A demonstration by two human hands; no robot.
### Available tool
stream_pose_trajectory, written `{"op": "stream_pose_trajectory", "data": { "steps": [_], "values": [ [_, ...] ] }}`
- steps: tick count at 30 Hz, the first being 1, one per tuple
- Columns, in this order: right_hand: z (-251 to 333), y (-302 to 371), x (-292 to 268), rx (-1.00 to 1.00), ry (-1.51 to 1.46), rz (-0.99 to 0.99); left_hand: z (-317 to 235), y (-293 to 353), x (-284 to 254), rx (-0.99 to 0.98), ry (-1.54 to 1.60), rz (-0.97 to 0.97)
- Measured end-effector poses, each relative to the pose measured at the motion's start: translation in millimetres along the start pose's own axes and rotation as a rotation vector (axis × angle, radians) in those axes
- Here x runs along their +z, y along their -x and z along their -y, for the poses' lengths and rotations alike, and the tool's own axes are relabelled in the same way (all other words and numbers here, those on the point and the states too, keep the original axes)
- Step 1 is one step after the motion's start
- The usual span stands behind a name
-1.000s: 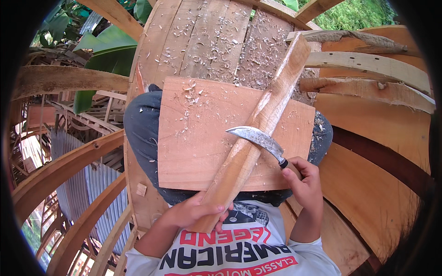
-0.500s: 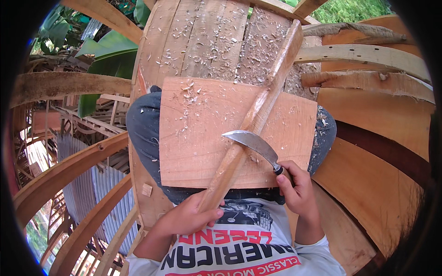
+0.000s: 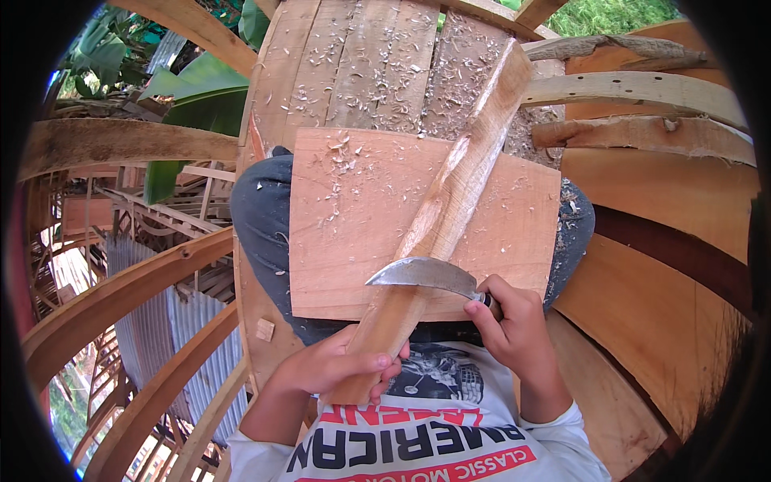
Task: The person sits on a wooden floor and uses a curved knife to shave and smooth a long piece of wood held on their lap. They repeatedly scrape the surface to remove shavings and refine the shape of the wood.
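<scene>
Plank floor [image 3: 277,84] runs under everything, with big orange-brown panels [image 3: 642,325] off to the right and curved ribs [image 3: 128,292] sticking out on both sides. Some corrugated metal [image 3: 207,341] shows down past the left ribs, plus a big green leaf [image 3: 210,90] above it. Person's sitting with dark-trousered legs [image 3: 261,213] spread and bent, and a flat board [image 3: 353,213] laid across them. On top of that is the stick [image 3: 450,205], slanting from close to the white shirt [image 3: 502,406] up and right, its far end poking out past the board over the floor. Left hand [image 3: 345,365] is wrapped round the near end, thumb on top. Right hand [image 3: 510,320], well apart from it, is closed on the handle of a curved knife [image 3: 426,271], blade across the stick, tip pointing left (can't tell if the edge is actually biting). Little block [image 3: 264,329] sits left of the legs, and pale shavings [image 3: 345,154] are scattered over board and floor.
</scene>
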State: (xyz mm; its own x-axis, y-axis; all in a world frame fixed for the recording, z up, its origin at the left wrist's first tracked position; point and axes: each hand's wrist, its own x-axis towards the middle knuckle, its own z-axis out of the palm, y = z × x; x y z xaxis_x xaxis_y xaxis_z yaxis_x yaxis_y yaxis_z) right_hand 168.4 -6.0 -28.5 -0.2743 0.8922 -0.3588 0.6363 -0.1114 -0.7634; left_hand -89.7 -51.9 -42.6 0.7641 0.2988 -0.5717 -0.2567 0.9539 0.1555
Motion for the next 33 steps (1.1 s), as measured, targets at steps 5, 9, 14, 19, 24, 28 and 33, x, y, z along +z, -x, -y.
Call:
{"op": "stream_pose_trajectory", "data": {
  "steps": [5, 9, 14, 19, 24, 28, 33],
  "values": [
    [2.4, -6.0, 15.0, -0.02, 0.171, -0.067, 9.9, -3.6, 1.4, -0.004, 0.087, 0.006],
    [2.9, -10.1, 14.1, 0.011, 0.328, -0.047, 11.6, -5.8, 2.8, -0.028, 0.139, -0.03],
    [1.2, -12.6, 8.0, -0.045, 0.472, -0.066, 17.2, -11.0, -0.8, -0.016, 0.08, -0.058],
    [-9.1, -27.9, -7.7, -0.015, 0.557, -0.13, 22.3, -13.8, -3.7, 0.01, 0.079, -0.018],
    [-2.3, -27.3, -2.1, 0.042, 0.542, -0.117, 25.1, -13.8, -11.5, 0.003, 0.251, 0.104],
    [8.6, -14.0, 8.4, 0.049, 0.383, -0.042, 27.5, -14.4, -12.0, -0.005, 0.312, 0.166],
    [6.5, -18.6, 9.8, -0.004, 0.509, -0.032, 27.8, -21.8, -10.0, 0.011, 0.23, 0.122]
  ]
}}
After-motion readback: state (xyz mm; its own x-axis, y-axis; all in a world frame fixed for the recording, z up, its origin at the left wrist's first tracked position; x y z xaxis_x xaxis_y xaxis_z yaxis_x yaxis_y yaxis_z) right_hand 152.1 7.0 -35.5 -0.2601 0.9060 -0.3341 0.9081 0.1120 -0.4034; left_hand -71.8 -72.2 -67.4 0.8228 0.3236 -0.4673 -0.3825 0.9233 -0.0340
